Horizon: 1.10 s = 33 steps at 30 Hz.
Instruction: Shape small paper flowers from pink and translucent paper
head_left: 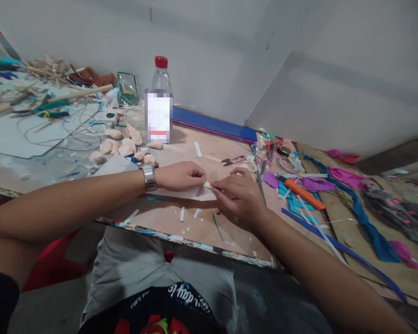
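My left hand (183, 176), with a metal watch (149, 177) on its wrist, is closed with the fingertips pressed together. Facing it, my right hand (242, 197) pinches too. Between the fingertips of both shows a small pale piece (207, 184), maybe a paper strip; its exact kind is too small to make out. Beneath the hands lies a sheet of white paper (191, 193) on the wooden board (163, 215). Small white paper scraps (182, 214) are scattered in front of them.
A bottle with a red cap (161, 62) stands behind my left hand, beside several peach-coloured lumps (127, 146). Thread snips (235, 160) and an orange utility knife (304, 194) lie to the right. Green-handled pliers (50, 109) rest far left. A blue strip (212, 124) runs along the wall.
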Each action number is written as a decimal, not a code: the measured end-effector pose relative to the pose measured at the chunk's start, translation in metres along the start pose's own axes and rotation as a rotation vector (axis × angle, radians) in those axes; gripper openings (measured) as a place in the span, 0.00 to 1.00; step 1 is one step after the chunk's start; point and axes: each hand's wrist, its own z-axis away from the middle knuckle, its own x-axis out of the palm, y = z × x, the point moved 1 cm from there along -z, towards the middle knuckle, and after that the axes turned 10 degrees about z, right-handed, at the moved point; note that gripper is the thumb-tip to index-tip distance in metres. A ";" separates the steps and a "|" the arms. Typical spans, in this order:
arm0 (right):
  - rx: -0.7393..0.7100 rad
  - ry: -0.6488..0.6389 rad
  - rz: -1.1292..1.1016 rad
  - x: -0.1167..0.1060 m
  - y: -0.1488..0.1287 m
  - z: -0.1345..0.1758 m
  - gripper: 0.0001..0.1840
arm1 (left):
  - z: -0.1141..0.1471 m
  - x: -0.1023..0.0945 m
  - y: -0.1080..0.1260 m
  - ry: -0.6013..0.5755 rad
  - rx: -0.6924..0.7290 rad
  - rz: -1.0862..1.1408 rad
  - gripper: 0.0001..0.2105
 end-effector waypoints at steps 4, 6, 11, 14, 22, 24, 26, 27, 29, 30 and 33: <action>0.018 0.010 0.022 0.002 0.001 0.000 0.03 | 0.000 0.000 -0.001 0.027 -0.016 -0.023 0.12; 0.024 0.003 0.022 0.002 0.001 0.000 0.03 | 0.001 0.000 0.000 0.029 -0.013 -0.033 0.14; 0.040 -0.003 0.018 0.003 0.000 -0.001 0.03 | 0.002 0.002 0.002 0.058 0.051 -0.064 0.15; 0.049 -0.010 0.041 0.002 0.001 -0.001 0.03 | 0.003 0.001 0.002 0.090 0.053 -0.088 0.14; 0.037 0.001 0.034 0.001 -0.002 -0.002 0.03 | 0.006 0.006 0.009 0.100 0.102 -0.080 0.13; 0.039 0.000 0.030 0.001 -0.003 -0.002 0.03 | 0.007 0.007 0.011 0.126 0.127 -0.114 0.12; 0.057 -0.007 0.019 0.002 -0.003 -0.001 0.03 | 0.008 0.008 0.012 0.146 0.160 -0.162 0.11; 0.065 -0.011 0.013 0.002 -0.003 -0.001 0.03 | 0.009 0.009 0.012 0.156 0.176 -0.193 0.11; 0.072 -0.013 0.003 0.003 -0.003 0.000 0.03 | 0.009 0.010 0.011 0.183 0.205 -0.268 0.11; 0.071 -0.014 0.002 0.004 -0.003 0.000 0.02 | 0.009 0.011 0.010 0.199 0.217 -0.312 0.12; 0.076 -0.019 0.011 0.005 -0.002 0.000 0.03 | 0.008 0.014 0.007 0.234 0.240 -0.453 0.12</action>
